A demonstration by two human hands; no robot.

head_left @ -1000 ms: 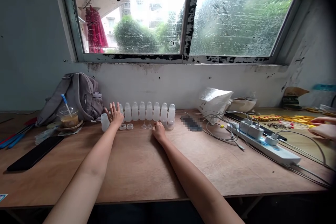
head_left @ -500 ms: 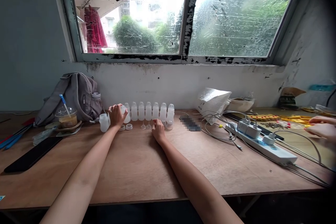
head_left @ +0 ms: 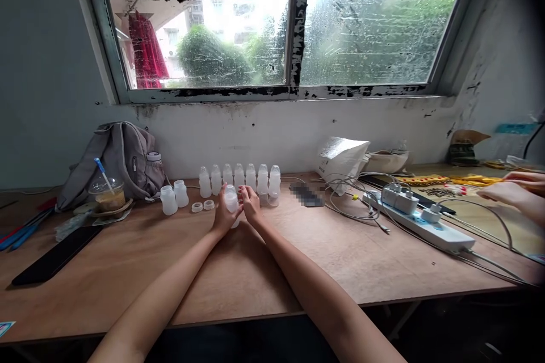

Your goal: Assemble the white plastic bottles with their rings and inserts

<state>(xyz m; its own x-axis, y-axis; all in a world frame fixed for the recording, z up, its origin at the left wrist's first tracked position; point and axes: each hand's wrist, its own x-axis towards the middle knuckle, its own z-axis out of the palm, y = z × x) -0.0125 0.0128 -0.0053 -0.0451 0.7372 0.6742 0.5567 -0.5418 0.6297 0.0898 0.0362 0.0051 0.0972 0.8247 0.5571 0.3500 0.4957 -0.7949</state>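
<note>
My left hand (head_left: 222, 214) is wrapped round a small translucent white baby bottle (head_left: 231, 199), held tilted above the middle of the table. Close against the bottle's right side, my right hand (head_left: 250, 204) has its fingers drawn together; what lies between them is hidden. Behind both hands stands a row of several capped bottles (head_left: 205, 182). Two uncapped bottle bodies, one (head_left: 169, 201) nearer and one (head_left: 181, 193) behind, stand to the left. Two white rings (head_left: 208, 205) lie flat between them and my left hand.
Left are a grey backpack (head_left: 121, 159), an iced drink cup (head_left: 108, 195) and a long black flat item (head_left: 55, 255). Right are a white packet (head_left: 343, 161), tangled cables (head_left: 353, 212) and a power strip (head_left: 434, 232). Another person's hand (head_left: 511, 193) is at the far right.
My left hand has carried the bottle rightward from beside the uncapped bodies to the middle, meeting my right hand. The second uncapped body and both rings now show plainly. The view has shifted slightly.
</note>
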